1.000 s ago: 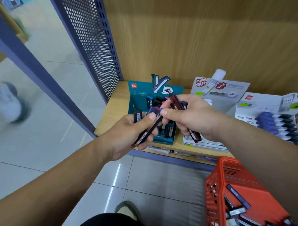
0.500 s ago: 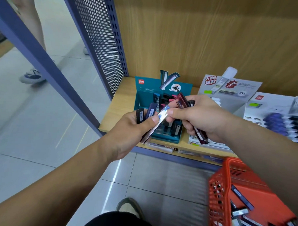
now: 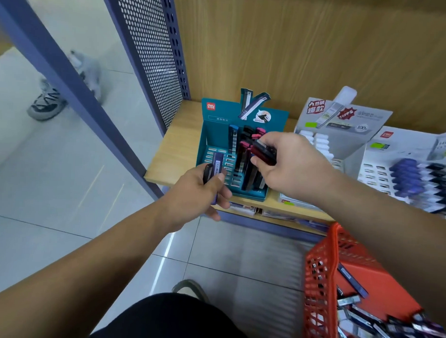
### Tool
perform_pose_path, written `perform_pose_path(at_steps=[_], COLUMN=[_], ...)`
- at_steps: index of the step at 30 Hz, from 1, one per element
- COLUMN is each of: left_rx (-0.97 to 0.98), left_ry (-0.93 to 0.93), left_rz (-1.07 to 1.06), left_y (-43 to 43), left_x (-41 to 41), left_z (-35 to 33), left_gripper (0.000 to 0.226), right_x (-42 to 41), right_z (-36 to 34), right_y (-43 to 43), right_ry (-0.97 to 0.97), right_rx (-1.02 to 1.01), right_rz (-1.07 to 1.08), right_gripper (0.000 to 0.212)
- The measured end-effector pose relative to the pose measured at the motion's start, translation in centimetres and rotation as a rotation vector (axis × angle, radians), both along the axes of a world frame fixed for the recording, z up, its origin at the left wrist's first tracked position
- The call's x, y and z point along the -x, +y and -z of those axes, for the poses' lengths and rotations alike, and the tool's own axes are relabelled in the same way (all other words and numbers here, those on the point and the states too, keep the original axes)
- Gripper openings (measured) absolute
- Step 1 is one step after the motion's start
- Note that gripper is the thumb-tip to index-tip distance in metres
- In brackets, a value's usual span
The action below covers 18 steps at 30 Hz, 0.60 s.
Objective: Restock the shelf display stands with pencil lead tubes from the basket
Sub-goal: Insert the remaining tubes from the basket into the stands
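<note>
"Looking down from head height, what sits in the middle?"

"A teal display stand [image 3: 205,132] on a wooden shelf [image 3: 172,154]. Upright tubes [image 3: 242,157] fill the slots in its right half, with blue, black and pink caps. Rows of slots show across its left half."

"Where are the hands?"

"Both are at the stand. The left hand [image 3: 198,190] is at its front left corner, fingers curled around two tubes [image 3: 216,166], one purple-blue and one dark, with the thumb pressed against them. The right hand [image 3: 290,166] is over the stand's right half, fingers and thumb pinching a small bundle of dark red tubes [image 3: 264,155]. The bundle is close above the upright ones; I cannot tell whether it touches them."

"And the basket?"

"An orange-red plastic basket [image 3: 319,273] is in front of the stand and to its right, off the shelf and nearer the viewer, partly under the right forearm. Loose tubes [image 3: 352,279] lie in it, most of them heaped and blurred."

"Anything else nearby?"

"Just right of the stand is a white stand [image 3: 345,117] holding white-capped tubes. Farther right again is a third stand [image 3: 408,175] with rows of blue and black items. Left of the teal stand a purple perforated panel [image 3: 150,52] rises from the shelf's end. Beyond that panel is a pale tiled floor [image 3: 52,188] with another person's blurred grey sneaker [image 3: 46,103]. In front of the stand, lowest in view, are the viewer's own dark clothing and a shoe tip [image 3: 190,289]."
</note>
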<state>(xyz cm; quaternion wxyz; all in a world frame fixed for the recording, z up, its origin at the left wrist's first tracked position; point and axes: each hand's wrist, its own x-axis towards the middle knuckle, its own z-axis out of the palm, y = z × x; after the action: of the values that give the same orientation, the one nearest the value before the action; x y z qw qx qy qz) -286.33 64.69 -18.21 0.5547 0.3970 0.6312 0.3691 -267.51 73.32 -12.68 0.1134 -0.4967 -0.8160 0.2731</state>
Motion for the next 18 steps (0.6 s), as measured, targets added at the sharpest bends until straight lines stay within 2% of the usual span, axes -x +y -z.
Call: perform_pose_path(at_steps=[3, 14, 18], left_rx=[0.025, 0.045, 0.045], left_ry=[-0.077, -0.121, -0.107], left_rz=[-0.002, -0.035, -0.009], left_y=[-0.1, -0.7, -0.7], left_x=[0.0, -0.5, -0.3], left_z=[0.5, 1.6, 1.6], left_gripper=[0.022, 0.026, 0.024], right_x=[-0.2, 0.1, 0.3], right_z=[0.8, 2.0, 2.0], right_y=[-0.2, -0.7, -0.8], right_ry=[0.015, 0.101, 0.042], right_rx=[-0.042, -0.077, -0.097], right_rz=[0.011, 0.015, 0.002], right_gripper=[0.013, 0.014, 0.014])
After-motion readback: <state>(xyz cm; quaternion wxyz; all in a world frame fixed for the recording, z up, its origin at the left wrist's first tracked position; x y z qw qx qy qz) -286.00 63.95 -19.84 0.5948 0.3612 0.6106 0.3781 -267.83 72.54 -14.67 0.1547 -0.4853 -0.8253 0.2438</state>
